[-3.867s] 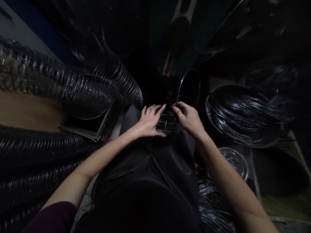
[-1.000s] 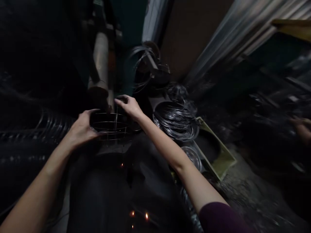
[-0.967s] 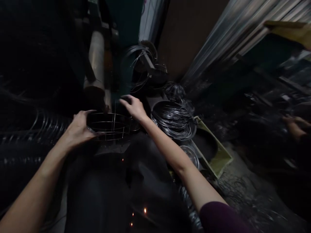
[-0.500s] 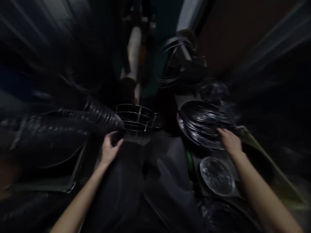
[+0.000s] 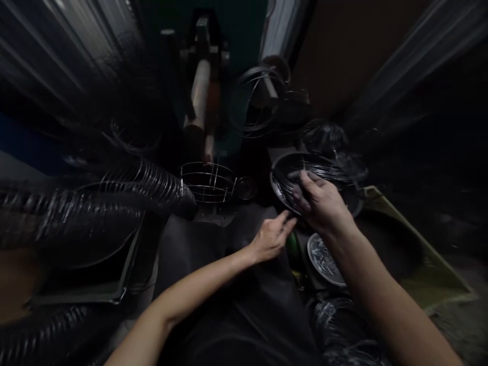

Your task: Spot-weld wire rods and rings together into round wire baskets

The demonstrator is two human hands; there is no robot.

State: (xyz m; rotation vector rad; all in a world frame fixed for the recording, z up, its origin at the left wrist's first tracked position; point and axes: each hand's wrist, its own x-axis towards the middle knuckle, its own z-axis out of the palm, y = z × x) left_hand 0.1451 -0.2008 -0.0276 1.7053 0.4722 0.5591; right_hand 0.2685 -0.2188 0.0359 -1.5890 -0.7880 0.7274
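My right hand (image 5: 324, 203) is closed in a pinch above a round basin (image 5: 278, 190) of shiny metal wires (image 5: 320, 170). A thin metal wire (image 5: 304, 165) shows as a short bright line at its fingertips; most of it is hidden or too dim to follow. My left hand (image 5: 270, 238) reaches across my dark apron (image 5: 213, 264), fingers apart and stretched toward the right hand, close by the basin's near rim. I see nothing in it. Farther forward stands a round wire frame (image 5: 208, 187), under the rod end of a dark machine (image 5: 202, 86).
Many wire rings (image 5: 141, 178) are stacked at the left, beside a tray (image 5: 84, 295). On the right are a bowl of short metal pieces (image 5: 324, 260), more coiled wire (image 5: 339, 325) and a yellowish crate (image 5: 427, 254). Wire hoops (image 5: 263, 96) hang near the machine.
My left hand has swung from the stacked rings at left over to the right. My right hand has lifted from the basin's right side and moved inward, nearing the left hand.
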